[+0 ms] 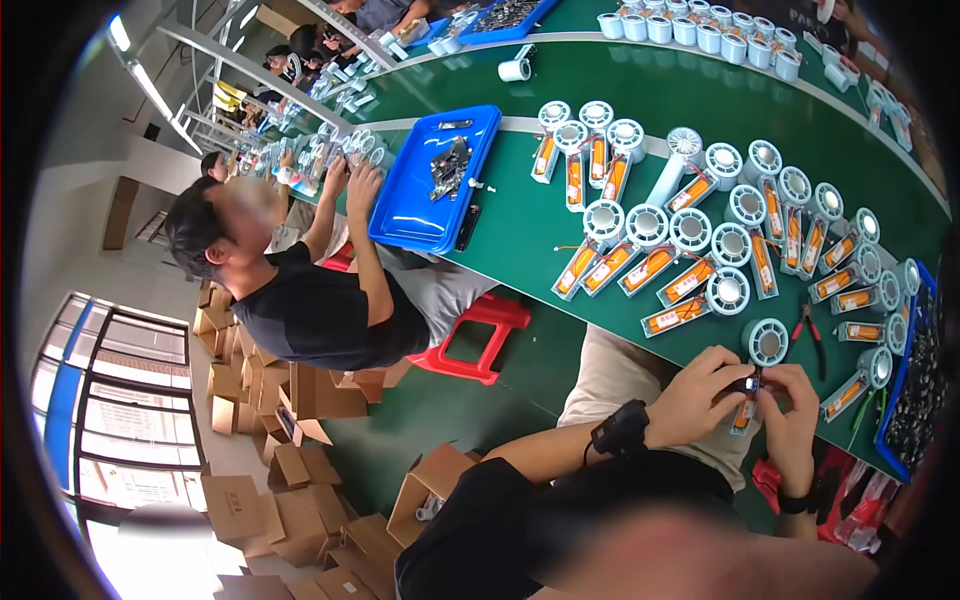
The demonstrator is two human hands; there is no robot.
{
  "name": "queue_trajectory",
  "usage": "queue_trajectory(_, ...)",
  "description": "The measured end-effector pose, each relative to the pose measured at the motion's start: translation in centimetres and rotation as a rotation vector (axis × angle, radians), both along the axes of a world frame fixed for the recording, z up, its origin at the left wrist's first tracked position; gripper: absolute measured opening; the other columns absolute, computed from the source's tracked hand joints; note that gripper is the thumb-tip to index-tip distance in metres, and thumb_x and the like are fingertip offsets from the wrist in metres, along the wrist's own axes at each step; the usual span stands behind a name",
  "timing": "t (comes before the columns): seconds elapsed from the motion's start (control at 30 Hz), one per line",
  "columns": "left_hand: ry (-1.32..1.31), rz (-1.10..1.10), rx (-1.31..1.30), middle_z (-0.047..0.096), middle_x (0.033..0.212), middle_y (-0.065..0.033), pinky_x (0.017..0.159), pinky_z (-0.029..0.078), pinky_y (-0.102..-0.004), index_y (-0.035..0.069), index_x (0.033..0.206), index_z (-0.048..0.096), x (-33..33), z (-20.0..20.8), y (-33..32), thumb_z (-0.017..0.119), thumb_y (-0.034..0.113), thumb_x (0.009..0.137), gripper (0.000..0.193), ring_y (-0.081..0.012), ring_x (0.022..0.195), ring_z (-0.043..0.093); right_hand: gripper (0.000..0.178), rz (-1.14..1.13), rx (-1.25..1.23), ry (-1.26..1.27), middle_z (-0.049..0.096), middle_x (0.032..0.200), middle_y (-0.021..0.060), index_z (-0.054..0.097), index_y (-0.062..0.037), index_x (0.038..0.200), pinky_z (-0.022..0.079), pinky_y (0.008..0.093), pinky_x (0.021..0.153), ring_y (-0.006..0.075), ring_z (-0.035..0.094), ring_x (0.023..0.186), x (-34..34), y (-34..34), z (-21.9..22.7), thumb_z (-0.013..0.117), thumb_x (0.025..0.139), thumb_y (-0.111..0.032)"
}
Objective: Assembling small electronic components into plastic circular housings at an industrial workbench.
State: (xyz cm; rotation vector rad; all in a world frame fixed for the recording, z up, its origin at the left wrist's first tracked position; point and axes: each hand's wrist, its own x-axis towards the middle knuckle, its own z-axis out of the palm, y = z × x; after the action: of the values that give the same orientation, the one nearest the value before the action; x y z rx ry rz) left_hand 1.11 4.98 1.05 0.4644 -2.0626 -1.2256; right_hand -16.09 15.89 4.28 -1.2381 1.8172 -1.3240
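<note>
At the near table edge, a light-blue handheld fan (pixel 767 342) lies between my hands, its round head pointing away from me and its handle open over an orange battery. My left hand (pixel 695 398) pinches a small dark part (pixel 748 384), which looks like a circuit board, above the handle. From the other side my right hand (pixel 791 412) closes round the handle, thumb beside that part. Fingers cover much of the handle. Just beyond my right hand lie red-handled pliers (pixel 811 340). Several similar open fans (pixel 690 230) with orange batteries stand in rows ahead.
A blue tray (pixel 405 225) of small metal parts sits left, before a seated co-worker (pixel 310 300) on a red stool (pixel 480 340). Another blue tray (pixel 885 440) with dark parts borders my right. Cardboard boxes (pixel 300 500) crowd the floor at left. A green-handled tool (pixel 866 408) lies nearby.
</note>
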Motion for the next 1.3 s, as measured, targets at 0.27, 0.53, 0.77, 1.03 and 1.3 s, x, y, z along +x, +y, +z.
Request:
queue_trajectory(0.27,0.028,-0.142,0.761,0.063,0.107,-0.0067,0.076,0.052,-0.0285,-0.001,0.128,0.065,-0.7,-0.2,0.5,0.069,0.009,0.099,0.03,-0.0116,0.091,0.063,0.018,0.069,0.1,0.114,0.066,0.091,0.0105,0.069,0.0039,0.101,0.054,0.0303,0.07,0.0201,0.067,0.08,-1.1,-0.3,0.5,0.071,0.084,0.009)
queue_trajectory(0.53,0.062,-0.144,1.158,0.067,0.098,-0.0045,0.063,0.053,-0.0257,-0.001,0.129,0.059,-1.5,-1.1,1.8,0.067,0.012,0.102,0.031,-0.0086,0.079,0.063,0.019,0.074,-0.326,0.704,0.067,0.094,0.014,0.071,0.0013,0.1,0.054,0.0363,0.068,0.0309,0.066,0.078,-1.8,-1.5,-1.9,0.074,0.082,0.006)
queue_trajectory(0.77,0.035,-0.014,1.147,0.068,0.092,-0.0041,0.049,0.049,-0.0239,0.0,0.13,0.056,-1.2,-0.5,2.2,0.067,0.015,0.103,0.033,-0.0082,0.078,0.064,0.019,-0.027,-0.133,0.829,0.066,0.096,0.014,0.069,0.0011,0.104,0.054,0.0414,0.071,0.0339,0.065,0.081,1.0,-1.9,-0.2,0.07,0.085,0.005)
queue_trajectory(1.03,-0.028,-0.03,1.102,0.068,0.09,-0.0036,0.045,0.047,-0.0232,0.0,0.131,0.055,-1.2,0.0,2.1,0.068,0.018,0.102,0.037,-0.008,0.073,0.064,0.016,0.073,0.124,0.742,0.066,0.096,0.0148,0.07,0.0016,0.105,0.053,0.0415,0.071,0.0337,0.065,0.08,1.1,-1.3,2.3,0.069,0.09,0.001)
queue_trajectory(1.3,-0.036,0.018,1.019,0.068,0.091,-0.0042,0.042,0.047,-0.0237,-0.001,0.13,0.056,-1.4,0.1,1.9,0.068,0.018,0.102,0.036,-0.0081,0.07,0.065,0.019,-0.054,-0.104,0.783,0.065,0.091,0.0125,0.072,0.0001,0.107,0.052,0.0401,0.067,0.0316,0.065,0.078,0.1,-1.7,-1.0,0.072,0.088,0.002)
